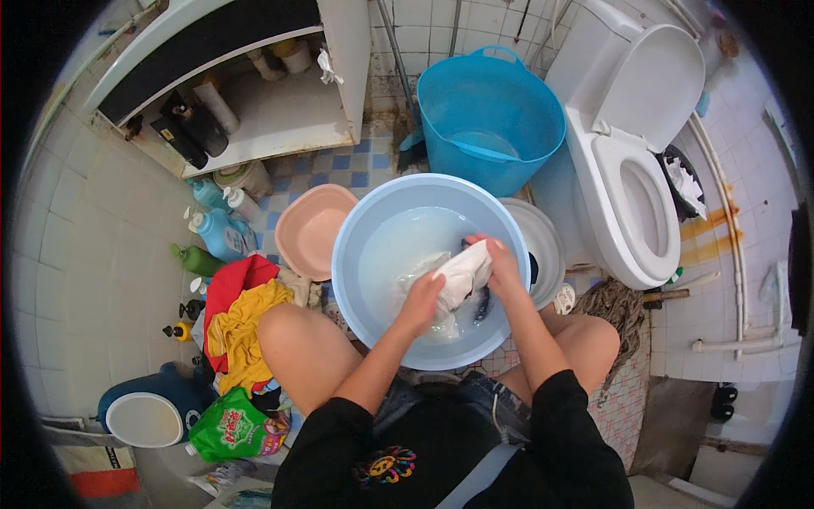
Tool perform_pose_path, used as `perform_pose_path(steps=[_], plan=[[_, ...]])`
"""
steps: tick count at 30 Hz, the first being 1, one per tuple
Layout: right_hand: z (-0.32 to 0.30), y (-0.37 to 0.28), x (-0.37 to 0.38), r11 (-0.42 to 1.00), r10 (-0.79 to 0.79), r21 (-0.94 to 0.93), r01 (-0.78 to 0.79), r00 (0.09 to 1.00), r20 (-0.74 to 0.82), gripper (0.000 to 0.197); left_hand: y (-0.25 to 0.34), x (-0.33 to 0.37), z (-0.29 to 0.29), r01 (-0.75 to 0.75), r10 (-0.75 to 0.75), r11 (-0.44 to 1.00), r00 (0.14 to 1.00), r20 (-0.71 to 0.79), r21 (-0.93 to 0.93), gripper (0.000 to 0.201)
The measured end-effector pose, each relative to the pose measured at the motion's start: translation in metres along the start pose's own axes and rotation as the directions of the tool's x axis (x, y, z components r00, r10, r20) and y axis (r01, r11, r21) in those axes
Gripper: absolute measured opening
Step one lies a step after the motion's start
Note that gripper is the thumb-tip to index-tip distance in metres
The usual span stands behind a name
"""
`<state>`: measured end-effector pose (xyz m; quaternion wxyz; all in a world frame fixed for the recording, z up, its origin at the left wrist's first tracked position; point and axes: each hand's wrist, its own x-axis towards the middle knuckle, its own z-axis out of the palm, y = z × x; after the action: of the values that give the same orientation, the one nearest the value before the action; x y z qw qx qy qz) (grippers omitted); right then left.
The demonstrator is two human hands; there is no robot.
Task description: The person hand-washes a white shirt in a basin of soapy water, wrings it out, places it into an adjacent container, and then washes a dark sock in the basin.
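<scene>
A wet white cloth (463,276) is stretched between my two hands, just over the water in a light blue basin (349,293). My left hand (421,299) grips its lower left end, fingers closed. At the upper right end, my right hand (502,265) is closed round the fabric. Part of the cloth hangs into the cloudy water below. Something dark, seemingly cloth, shows in the water beside and behind the white fabric. The basin stands on the floor between my knees.
A pink basin (315,231) is left of the blue one; a tall blue tub (492,127) stands behind, near a toilet (627,195). Yellow clothes (246,333) and red clothes (227,293) are heaped left of my knee. Several bottles line the left wall. A mop head (612,318) lies at right.
</scene>
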<state>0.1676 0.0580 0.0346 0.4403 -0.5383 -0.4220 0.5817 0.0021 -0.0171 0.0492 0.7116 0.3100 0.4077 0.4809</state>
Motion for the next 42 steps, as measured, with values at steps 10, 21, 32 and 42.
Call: perform_pose_path(steps=[10,21,32,42], plan=[[0.004,-0.081,-0.031,0.879,0.114,0.399,-0.262,0.927,0.357,0.037,0.068,-0.012,-0.012,-0.062,0.068,0.989,0.997,-0.045,0.132,0.031],[0.006,-0.03,-0.014,0.999,-0.043,0.002,0.044,0.988,0.145,0.029,0.035,0.011,-0.012,-0.062,0.052,0.994,0.993,-0.108,-0.093,0.03],[0.06,0.002,-0.05,0.792,-0.383,-0.393,0.468,0.881,0.278,0.045,-0.016,0.002,0.003,0.005,-0.064,0.952,0.981,-0.182,-0.306,0.037],[0.078,0.009,-0.062,0.693,-0.409,-0.391,0.606,0.777,0.479,0.049,0.003,0.016,-0.012,-0.019,-0.087,0.926,0.961,-0.262,-0.378,0.03]])
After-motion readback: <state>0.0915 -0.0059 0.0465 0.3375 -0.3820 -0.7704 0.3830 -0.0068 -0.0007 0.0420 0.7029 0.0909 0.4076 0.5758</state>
